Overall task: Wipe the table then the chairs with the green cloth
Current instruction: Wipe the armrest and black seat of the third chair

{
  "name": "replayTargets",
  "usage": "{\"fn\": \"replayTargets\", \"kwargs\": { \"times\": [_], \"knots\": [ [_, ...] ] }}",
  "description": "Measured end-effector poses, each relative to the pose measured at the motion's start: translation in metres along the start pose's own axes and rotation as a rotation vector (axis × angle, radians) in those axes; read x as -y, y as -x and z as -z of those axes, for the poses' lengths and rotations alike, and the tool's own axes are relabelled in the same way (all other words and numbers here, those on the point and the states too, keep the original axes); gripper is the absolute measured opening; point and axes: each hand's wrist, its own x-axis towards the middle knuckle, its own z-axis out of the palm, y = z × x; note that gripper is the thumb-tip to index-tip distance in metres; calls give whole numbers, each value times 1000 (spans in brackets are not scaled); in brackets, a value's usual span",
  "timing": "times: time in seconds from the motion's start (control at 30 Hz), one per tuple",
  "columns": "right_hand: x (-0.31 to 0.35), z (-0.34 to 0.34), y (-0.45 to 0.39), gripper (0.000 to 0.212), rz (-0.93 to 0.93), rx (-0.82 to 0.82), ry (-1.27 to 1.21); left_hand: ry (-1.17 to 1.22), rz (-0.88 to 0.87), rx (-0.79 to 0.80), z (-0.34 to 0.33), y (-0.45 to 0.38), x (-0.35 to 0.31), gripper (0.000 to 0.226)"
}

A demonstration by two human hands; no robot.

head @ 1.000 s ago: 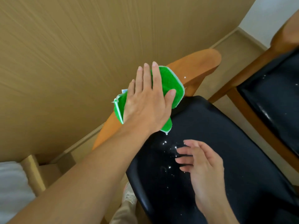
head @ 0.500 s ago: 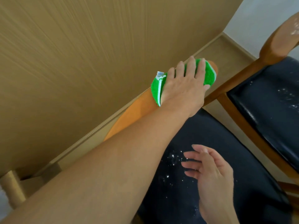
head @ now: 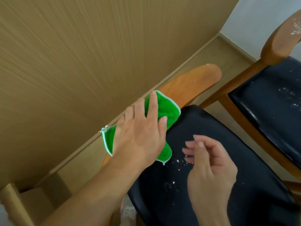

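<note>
Cloth (head: 164,110) under left hand (head: 139,138)

left hand (head: 138,136) slid green cloth (head: 164,110) back along armrest (head: 195,80)

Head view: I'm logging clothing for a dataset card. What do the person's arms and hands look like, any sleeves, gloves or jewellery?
The left hand and right hand wear no gloves, and no ring shows on the fingers in view. The left forearm is uncovered to the frame's edge: no sleeve, watch or bracelet. The right wrist is bare too.
</note>
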Motion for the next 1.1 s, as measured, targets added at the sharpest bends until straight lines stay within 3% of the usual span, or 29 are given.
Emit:
{"fn": "replayTargets", "kwargs": {
  "times": [0.17,0.3,0.43,0.53,0.63,0.77,0.97,1.1],
  "knots": [
    [24,-24,-20,24,353,148,1,-63,-34,-46,2,-23,-14,63],
    [25,-30,-46,54,317,325,124,179,-133,-43,6,-73,-40,61],
    [37,-41,-74,58,256,494,285,585,-141,9,20,-90,-19,59],
    [35,-62,-81,61,405,557,679,499,-75,-24,12,-45,8,53],
    [23,-73,-82,55,554,550,951,455,-6,-40,4,-16,9,60],
    [21,-68,-99,55,641,500,1017,384,47,-35,8,-15,11,66],
    [29,-51,-187,50,430,367,1130,311,208,-21,7,-12,5,50],
    [39,-61,-200,30,382,331,1086,226,236,15,8,-18,0,43]
  ]
}}
